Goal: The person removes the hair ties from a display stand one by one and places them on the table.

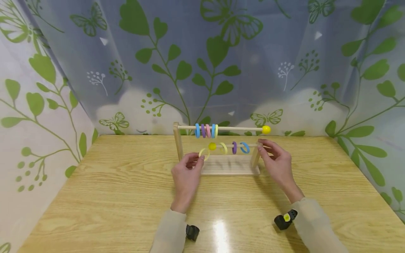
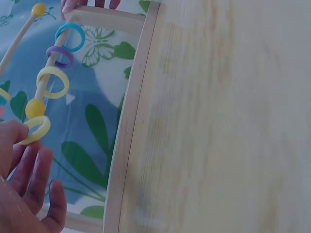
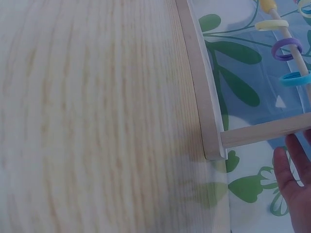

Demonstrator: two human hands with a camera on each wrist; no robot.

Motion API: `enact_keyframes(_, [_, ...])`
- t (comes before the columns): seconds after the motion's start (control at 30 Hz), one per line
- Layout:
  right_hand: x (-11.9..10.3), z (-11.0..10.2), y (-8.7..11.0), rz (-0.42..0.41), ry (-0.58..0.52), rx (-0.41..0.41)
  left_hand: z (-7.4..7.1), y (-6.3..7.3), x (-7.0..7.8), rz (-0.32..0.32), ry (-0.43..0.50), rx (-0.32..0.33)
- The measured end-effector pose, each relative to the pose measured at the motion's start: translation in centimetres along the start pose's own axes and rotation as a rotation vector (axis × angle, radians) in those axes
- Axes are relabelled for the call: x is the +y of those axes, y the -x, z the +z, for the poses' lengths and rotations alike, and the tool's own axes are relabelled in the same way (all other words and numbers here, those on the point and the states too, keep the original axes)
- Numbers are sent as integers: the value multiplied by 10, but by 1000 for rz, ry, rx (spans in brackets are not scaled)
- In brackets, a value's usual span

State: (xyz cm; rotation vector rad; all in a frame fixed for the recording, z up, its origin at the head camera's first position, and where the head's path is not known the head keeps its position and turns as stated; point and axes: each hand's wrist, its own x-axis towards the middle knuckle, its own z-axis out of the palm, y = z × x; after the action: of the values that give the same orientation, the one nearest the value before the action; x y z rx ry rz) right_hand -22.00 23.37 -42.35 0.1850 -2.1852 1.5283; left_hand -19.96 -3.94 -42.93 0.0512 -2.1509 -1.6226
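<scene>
Between thumb and fingers my left hand (image 1: 187, 174) pinches a pale yellow ring (image 2: 39, 130), right by the yellow ball (image 2: 35, 108) that tips the lower rod. On that rod hang another pale yellow ring (image 1: 224, 148), a purple ring (image 1: 234, 148) and a blue ring (image 1: 244, 147). My right hand (image 1: 278, 163) holds the top of the short right post (image 1: 255, 156) of the wooden stand. The upper rod (image 1: 237, 129) carries several rings in blue, purple, pink and yellow, grouped toward its left, with a yellow ball (image 1: 266, 129) at its right end.
The stand's flat base (image 1: 229, 170) rests on a wood-grain table (image 1: 120, 196). A tall left post (image 1: 178, 142) bears the upper rod. Behind the table hangs a curtain (image 1: 269, 70) printed with leaves and butterflies. A small black device (image 1: 283, 221) is at the right wrist.
</scene>
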Motion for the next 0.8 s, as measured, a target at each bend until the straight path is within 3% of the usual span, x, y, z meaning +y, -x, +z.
enact_keyframes(0.8, [-1, -1, 1, 4, 4, -10, -35, 4, -1, 35, -94, -324])
